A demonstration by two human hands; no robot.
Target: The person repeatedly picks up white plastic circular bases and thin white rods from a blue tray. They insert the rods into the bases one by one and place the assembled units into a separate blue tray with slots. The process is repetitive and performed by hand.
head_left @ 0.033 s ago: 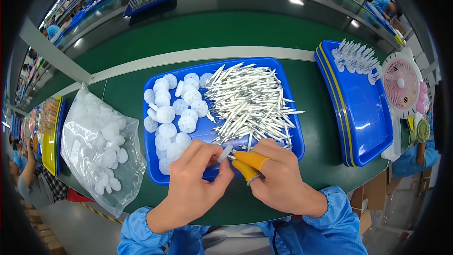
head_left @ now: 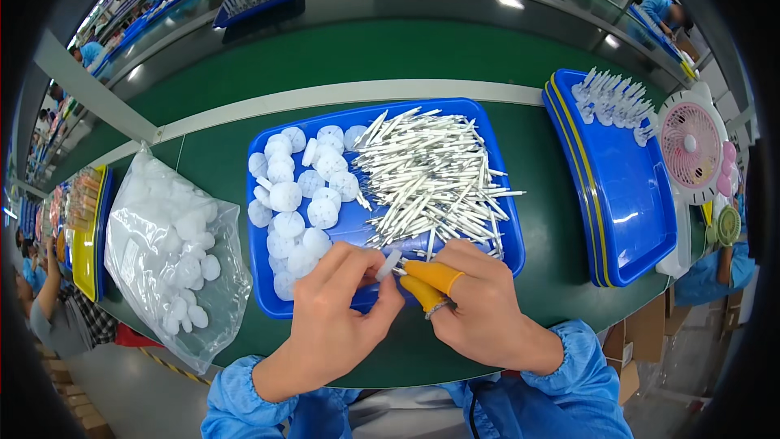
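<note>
Over the near edge of the blue tray [head_left: 382, 105], my left hand [head_left: 329, 317] pinches a translucent white plastic disc [head_left: 388, 265], seen edge-on, between thumb and fingertips. My right hand [head_left: 487, 305], with yellow finger covers on thumb and index finger, is closed around a slim white stick with a metal end [head_left: 398, 271]. That end touches or nearly touches the disc; most of the stick is hidden by the fingers. Loose white discs [head_left: 285, 197] fill the tray's left side. A heap of slim white sticks [head_left: 431, 171] covers its right side.
A clear bag of discs [head_left: 166, 236] lies left of the tray. To the right, stacked trays [head_left: 621, 195] carry upright stick-and-disc pieces [head_left: 613, 97] beside a pink-and-white fan [head_left: 689, 142]. A green belt [head_left: 366, 53] runs beyond a pale rail. Other people work farther off.
</note>
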